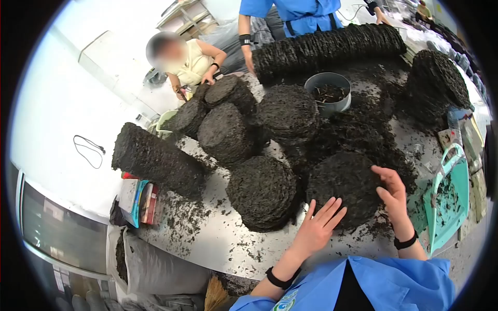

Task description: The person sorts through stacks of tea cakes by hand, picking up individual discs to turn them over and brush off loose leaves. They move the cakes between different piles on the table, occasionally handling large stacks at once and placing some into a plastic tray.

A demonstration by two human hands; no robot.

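Table, crumb-strewn; dark round stack between open left hand and open right hand; light, even, opposed pressure best keeps edges round.

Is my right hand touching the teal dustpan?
Apart. The head view shows a strip of tabletop between your right hand and the teal dustpan.

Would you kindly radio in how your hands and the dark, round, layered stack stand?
Left hand open, fingers at near edge of dark, round, layered stack; right hand open, at its right edge; loose dark scraps heaped beyond.
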